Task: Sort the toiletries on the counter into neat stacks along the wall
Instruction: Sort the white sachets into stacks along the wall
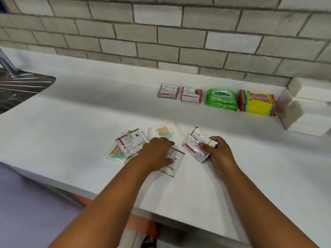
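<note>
Along the wall stand a stack of gold-edged Dove sachets [168,91], a stack of pink Dove sachets [191,95], green Sanicare wipe packs [221,99] and a yellow packet stack [257,102]. Nearer me, my right hand [217,153] is shut on a small bundle of white Dove sachets [193,143], lifted slightly off the counter. My left hand [157,152] presses flat on another white Dove sachet [174,161] lying on the counter. To its left lie a Dove sachet [131,141] over a cotton-bud pack [116,153]. A second cotton-bud pack [163,132] lies behind my left hand.
The white counter [71,126] runs to a steel sink drainer [21,86] at far left. White boxes [304,115] stand at the right against the grey brick wall [161,33]. The counter's front edge drops to a purple floor [26,203].
</note>
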Demonstrator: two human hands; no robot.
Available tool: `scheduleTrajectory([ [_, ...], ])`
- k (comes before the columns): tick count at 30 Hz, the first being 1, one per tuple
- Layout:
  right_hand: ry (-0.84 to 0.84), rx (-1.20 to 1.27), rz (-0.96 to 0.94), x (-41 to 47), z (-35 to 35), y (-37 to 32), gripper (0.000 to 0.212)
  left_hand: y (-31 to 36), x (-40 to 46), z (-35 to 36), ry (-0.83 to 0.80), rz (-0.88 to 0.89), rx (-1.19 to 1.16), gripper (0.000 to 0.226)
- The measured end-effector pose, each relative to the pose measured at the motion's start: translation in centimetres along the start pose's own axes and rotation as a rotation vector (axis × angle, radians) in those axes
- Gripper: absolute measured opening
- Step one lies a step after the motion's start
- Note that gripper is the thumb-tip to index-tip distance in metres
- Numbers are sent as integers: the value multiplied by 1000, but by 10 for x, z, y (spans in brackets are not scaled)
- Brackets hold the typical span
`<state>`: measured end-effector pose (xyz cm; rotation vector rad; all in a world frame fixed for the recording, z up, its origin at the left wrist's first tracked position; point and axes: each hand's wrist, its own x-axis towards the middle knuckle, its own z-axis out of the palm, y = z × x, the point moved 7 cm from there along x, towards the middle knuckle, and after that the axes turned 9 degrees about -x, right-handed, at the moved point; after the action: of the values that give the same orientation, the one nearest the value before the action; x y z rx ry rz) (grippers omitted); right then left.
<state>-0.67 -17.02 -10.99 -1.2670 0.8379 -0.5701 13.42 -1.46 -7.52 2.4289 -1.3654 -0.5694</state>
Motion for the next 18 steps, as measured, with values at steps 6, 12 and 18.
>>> scheduleTrajectory([
  [6,-16,199,129,-13,-8,4,31,3,2,3,22,-62,174,71],
  [12,-50,393,273,-22,-12,6,42,9,-3,-4,79,-95,39,58],
  [18,25,421,397,-22,-15,4,30,5,-6,-20,116,-147,-361,48],
])
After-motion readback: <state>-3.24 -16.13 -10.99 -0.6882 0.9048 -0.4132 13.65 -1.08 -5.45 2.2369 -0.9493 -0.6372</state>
